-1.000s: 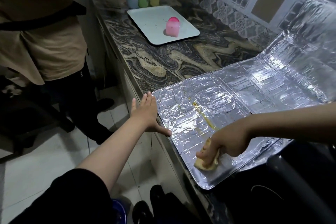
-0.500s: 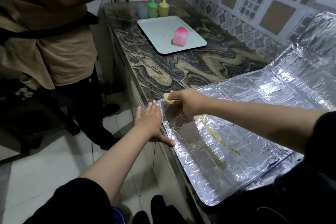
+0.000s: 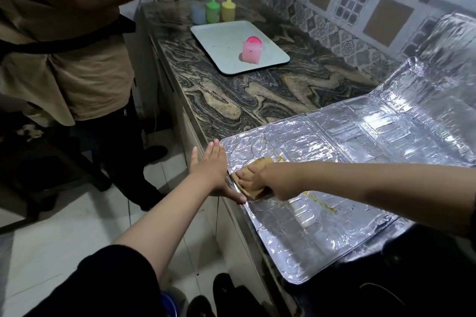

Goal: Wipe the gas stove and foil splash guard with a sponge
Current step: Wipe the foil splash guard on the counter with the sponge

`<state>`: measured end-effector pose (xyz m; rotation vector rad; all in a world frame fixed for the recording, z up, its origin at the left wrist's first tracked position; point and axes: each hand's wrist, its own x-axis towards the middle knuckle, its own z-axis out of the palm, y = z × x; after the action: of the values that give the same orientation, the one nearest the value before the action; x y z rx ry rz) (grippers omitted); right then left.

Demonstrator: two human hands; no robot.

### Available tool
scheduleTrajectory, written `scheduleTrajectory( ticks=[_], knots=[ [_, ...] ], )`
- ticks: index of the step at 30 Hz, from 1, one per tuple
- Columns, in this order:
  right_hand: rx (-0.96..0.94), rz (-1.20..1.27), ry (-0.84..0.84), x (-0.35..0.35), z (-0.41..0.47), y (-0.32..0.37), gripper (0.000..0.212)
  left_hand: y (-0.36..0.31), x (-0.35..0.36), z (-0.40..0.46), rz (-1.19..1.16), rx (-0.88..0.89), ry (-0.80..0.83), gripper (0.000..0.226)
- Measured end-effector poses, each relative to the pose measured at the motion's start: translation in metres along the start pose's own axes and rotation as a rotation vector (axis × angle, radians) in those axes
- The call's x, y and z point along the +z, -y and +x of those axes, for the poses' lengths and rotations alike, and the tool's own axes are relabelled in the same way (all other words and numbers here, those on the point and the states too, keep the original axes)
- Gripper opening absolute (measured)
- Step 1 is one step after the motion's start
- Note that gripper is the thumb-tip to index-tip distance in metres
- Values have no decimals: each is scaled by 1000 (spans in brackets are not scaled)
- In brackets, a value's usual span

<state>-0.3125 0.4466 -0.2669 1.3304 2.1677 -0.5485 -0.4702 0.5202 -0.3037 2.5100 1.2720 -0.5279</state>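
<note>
Right hand (image 3: pixel 260 179): closed on yellow sponge (image 3: pixel 251 183), pressed onto the near-left part of foil splash guard (image 3: pixel 347 152), close to its left edge. Fingers (image 3: pixel 247 175) spread over top of sponge; brown-stained corners of sponge visible in front of and behind them.

Left hand (image 3: pixel 211 170): open and flat, fingers together and stretched, held nothing. Placed at edge of countertop (image 3: pixel 231 100), thumb touching left rim of the foil, just beside the sponge.

Foil splash guard: lay flat on the counter, back part bent up against tiled wall (image 3: pixel 360 2). Yellowish-brown dirt streaks on the flat part, one near the sponge and one more to the right, under the right forearm.

Tray (image 3: pixel 221 41): white, farther back on the counter, well apart from the foil. Contained only one pink cup (image 3: pixel 252 53), standing with rounded top; content could not be seen.

Behind the tray, three cups in a row near the corner: blue cup (image 3: pixel 197 11), green cup (image 3: pixel 212 10), yellow cup (image 3: pixel 227 9). Not on the tray. Inside not visible.

Second person (image 3: pixel 72 59) in beige shirt stood at left, beside the counter.
</note>
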Motion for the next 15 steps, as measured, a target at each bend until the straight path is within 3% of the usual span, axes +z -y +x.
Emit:
scheduleTrajectory(
  ticks=[5,12,15],
  knots=[
    [-10,64,113,3,-34,15,57,0,-4,-3,16,-2,26,156],
    [31,243,363,11,-66,19,68,0,-5,-3,19,0,41,155],
    [105,409,387,4,-71,14,48,0,-3,-3,3,1,33,155]
  ],
)
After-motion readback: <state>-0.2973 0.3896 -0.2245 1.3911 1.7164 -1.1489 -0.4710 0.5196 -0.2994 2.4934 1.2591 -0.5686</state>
